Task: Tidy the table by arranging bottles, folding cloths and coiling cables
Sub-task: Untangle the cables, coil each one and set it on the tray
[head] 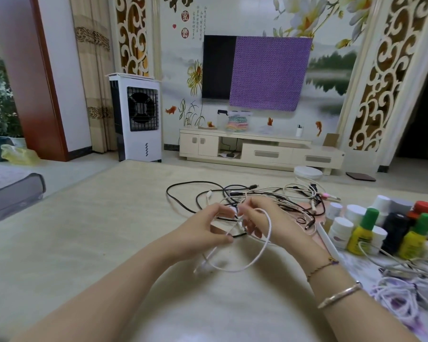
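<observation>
Both hands meet above the middle of the beige table. My left hand pinches a white cable between thumb and fingers. My right hand grips the same cable, which loops down toward me and ends in a plug near the table. Just behind the hands lies a tangle of black and white cables. At the right stands a group of bottles: white-capped jars, yellow ones with green caps, a black one, and red caps behind. More white cables lie on a floral cloth at the lower right.
A pinkish flat item lies under the cable tangle. Beyond the table are a TV cabinet, a wall TV half covered by purple cloth, and a white air cooler. A grey cushioned seat is at the left.
</observation>
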`<action>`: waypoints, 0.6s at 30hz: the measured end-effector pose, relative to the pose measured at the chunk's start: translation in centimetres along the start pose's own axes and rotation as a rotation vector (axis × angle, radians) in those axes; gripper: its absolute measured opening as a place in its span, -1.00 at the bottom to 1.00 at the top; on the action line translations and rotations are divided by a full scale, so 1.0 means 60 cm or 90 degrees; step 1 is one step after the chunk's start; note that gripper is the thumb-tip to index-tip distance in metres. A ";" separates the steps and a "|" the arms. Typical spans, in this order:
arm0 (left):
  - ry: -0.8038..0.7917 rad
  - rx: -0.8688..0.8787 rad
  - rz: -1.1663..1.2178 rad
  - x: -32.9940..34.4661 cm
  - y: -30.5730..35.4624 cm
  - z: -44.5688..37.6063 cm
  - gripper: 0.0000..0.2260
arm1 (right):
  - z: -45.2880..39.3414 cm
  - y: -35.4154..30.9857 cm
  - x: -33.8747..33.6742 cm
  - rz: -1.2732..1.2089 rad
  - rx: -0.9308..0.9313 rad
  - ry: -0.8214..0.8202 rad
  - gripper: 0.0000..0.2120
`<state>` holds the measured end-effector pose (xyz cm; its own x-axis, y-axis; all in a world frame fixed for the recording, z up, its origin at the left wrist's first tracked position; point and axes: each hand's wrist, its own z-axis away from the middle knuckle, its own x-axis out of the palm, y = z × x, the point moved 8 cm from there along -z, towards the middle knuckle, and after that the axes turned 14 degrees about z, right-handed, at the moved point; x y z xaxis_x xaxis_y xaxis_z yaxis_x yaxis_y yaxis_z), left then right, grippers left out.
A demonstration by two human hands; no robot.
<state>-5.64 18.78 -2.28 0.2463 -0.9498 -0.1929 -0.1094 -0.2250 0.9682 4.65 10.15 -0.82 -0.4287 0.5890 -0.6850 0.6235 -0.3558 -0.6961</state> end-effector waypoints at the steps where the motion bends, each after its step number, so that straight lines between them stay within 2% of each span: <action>1: 0.005 0.006 -0.018 0.005 -0.002 -0.002 -0.61 | 0.004 0.002 0.010 0.042 -0.018 -0.044 -0.89; 2: 0.013 0.011 -0.051 0.007 -0.004 -0.005 -0.62 | 0.009 0.001 0.016 0.088 -0.041 -0.082 -0.91; 5: 0.031 0.011 -0.148 0.010 -0.013 -0.011 -0.60 | 0.016 0.014 0.018 0.262 -0.056 -0.148 -0.75; 6: 0.029 0.014 -0.163 0.012 -0.014 -0.012 -0.60 | 0.014 0.018 0.011 0.304 -0.050 -0.130 -0.71; 8: 0.023 0.020 -0.186 0.012 -0.014 -0.012 -0.63 | 0.006 0.013 -0.014 0.332 -0.058 -0.029 -0.67; 11: -0.001 0.035 -0.168 0.012 -0.010 -0.010 -0.68 | -0.003 0.005 -0.047 0.201 -0.059 0.124 -0.59; 13: -0.004 0.039 -0.150 0.010 -0.008 -0.010 -0.67 | -0.006 0.007 -0.062 0.053 -0.045 0.161 -0.58; 15: 0.001 0.041 -0.174 0.006 -0.008 -0.010 -0.64 | -0.004 0.002 -0.054 -0.060 -0.055 0.098 -0.63; 16: 0.002 0.047 -0.199 0.005 -0.008 -0.010 -0.64 | 0.000 -0.005 -0.040 -0.067 -0.068 0.029 -0.67; 18: -0.001 0.054 -0.254 0.005 -0.011 -0.008 -0.67 | 0.013 -0.015 0.000 0.020 -0.084 -0.116 -0.68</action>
<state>-5.01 18.78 -2.91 0.2834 -0.7846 -0.5515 -0.0843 -0.5932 0.8006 3.61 9.88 -0.36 -0.5110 0.4340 -0.7419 0.7133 -0.2674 -0.6478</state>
